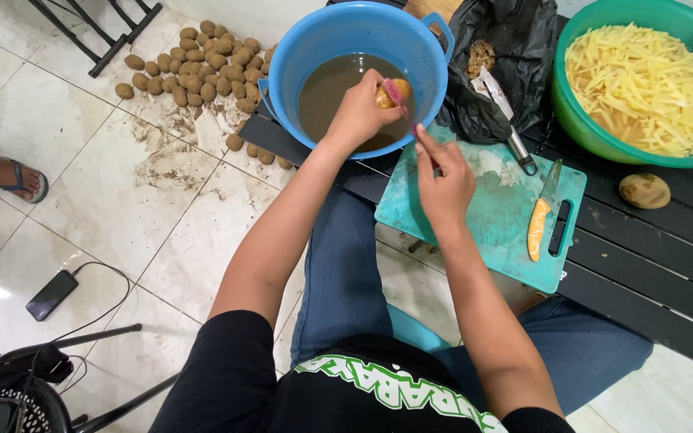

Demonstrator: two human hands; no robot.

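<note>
Scrubbing over the blue tub of muddy water: left hand clenched round a potato, right hand gripping a pink brush laid against it. Done so far, judging by the green bowl full of cut strips at the far right corner of the bench. Left: a heap of unwashed potatoes on the floor, one peeled potato beside the cutting board

Most of the potato is hidden by the left hand over the blue basin — the muddy water conceals the basin's bottom. Right of the basin, the green bowl is cut off by the picture's edge.
</note>
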